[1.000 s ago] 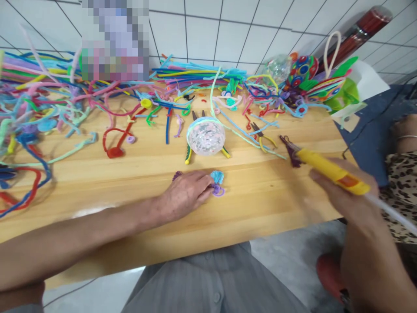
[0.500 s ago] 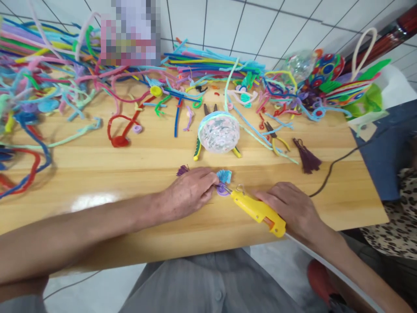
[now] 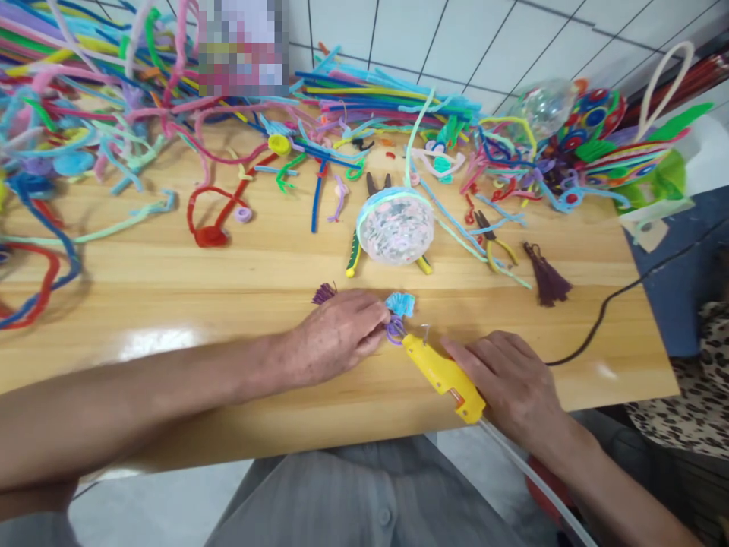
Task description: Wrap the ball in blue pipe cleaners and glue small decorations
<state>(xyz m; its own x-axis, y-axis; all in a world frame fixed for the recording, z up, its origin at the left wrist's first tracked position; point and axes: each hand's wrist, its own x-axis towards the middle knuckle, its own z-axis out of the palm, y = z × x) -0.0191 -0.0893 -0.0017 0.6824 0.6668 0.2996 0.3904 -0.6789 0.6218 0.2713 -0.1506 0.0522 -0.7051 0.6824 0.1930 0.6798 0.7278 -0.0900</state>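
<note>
My left hand is closed, its fingertips pinching the edge of a small purple pipe-cleaner ring low over the wooden table. A light-blue ribbed piece sits just beyond those fingertips. Past the back of this hand pokes the fringe of a dark purple tassel; whether the hand grips its other end is hidden. My right hand is wrapped around a yellow glue gun, with a long clear glue stick coming out of its rear. The gun's nozzle is at the purple ring.
Beyond the hands, a clear domed ball rests over green-yellow pliers. Smaller yellow-handled pliers and another tassel lie right. Pipe cleaners pile along the back. A black cord crosses the right side.
The view has shifted slightly. The glue gun is tilted a little more steeply, its nozzle still at the purple ring. My left hand keeps its pinch.
</note>
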